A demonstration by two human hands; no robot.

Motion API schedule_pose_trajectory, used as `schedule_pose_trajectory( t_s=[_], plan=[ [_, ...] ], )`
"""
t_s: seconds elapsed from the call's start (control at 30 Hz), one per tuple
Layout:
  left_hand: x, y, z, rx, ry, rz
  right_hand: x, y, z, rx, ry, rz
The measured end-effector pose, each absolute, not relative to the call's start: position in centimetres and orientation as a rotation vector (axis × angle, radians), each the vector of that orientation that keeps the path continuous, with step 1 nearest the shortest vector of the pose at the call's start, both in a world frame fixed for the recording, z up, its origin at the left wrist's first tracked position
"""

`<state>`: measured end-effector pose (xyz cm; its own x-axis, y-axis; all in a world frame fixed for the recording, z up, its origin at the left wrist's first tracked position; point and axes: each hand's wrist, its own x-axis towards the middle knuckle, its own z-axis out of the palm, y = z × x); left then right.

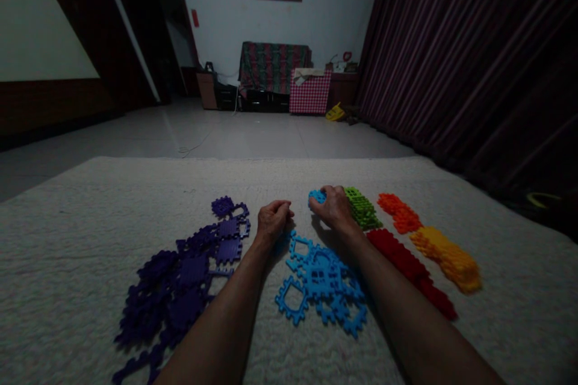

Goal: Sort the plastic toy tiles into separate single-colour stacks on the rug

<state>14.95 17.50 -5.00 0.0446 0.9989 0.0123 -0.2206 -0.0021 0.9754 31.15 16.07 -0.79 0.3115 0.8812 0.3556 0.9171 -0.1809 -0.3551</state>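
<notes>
My right hand (334,207) is closed around light-blue notched building pieces (316,196), just left of a stack of green pieces (361,207). My left hand (271,221) is a little to the left, its fingers curled and pressed together; whatever may be between them is hidden. Part of a blue piece (282,243) shows under the left wrist. Between my forearms lies a loose pile of light-blue interlocking pieces (323,277), some solid and some open square frames with toothed edges.
Left of my arms spreads a heap of purple pieces (194,271). On the right are rows of red pieces (410,271), orange pieces (400,212) and yellow pieces (447,255). All lie on a pale fabric surface (149,192). Beyond are the tiled floor, a covered cabinet (273,66) and dark curtains (451,42).
</notes>
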Motion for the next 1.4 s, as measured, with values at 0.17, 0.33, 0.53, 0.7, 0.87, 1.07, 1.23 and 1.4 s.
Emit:
schedule_pose_trajectory(
  t_s=[0.17, 0.33, 0.53, 0.7, 0.87, 1.07, 1.23, 1.4],
  plan=[
    [15.0, 17.3, -4.7, 1.069, 1.017, 1.278, 30.8, 17.1, -0.9, -2.136, -1.558, -0.080],
    [15.1, 17.4, -4.9, 1.050, 1.007, 1.282, 30.6, 16.9, -0.9, -2.110, -1.513, -0.065],
    [14.8, 17.4, -4.6, 0.990, 1.006, 1.295, 30.8, 13.6, -0.8, -1.797, -1.694, -0.109],
    [14.9, 17.2, -4.0, 0.934, 1.025, 1.288, 31.2, 10.2, -1.7, -1.850, -1.902, 0.248],
    [15.0, 17.0, -4.1, 0.950, 0.995, 1.282, 31.8, 7.4, -0.1, -1.855, -2.048, 0.561],
    [15.2, 17.6, -5.5, 1.041, 0.982, 1.299, 31.9, 3.5, 1.1, -1.717, -2.254, 0.682],
    [14.8, 17.8, -6.6, 1.234, 0.986, 1.219, 31.1, -0.1, 0.2, -2.011, -2.166, 0.590],
    [14.2, 15.8, -5.6, 1.631, 1.028, 1.155, 29.9, -2.5, -0.6, -2.128, -2.066, 0.576]
  ],
)
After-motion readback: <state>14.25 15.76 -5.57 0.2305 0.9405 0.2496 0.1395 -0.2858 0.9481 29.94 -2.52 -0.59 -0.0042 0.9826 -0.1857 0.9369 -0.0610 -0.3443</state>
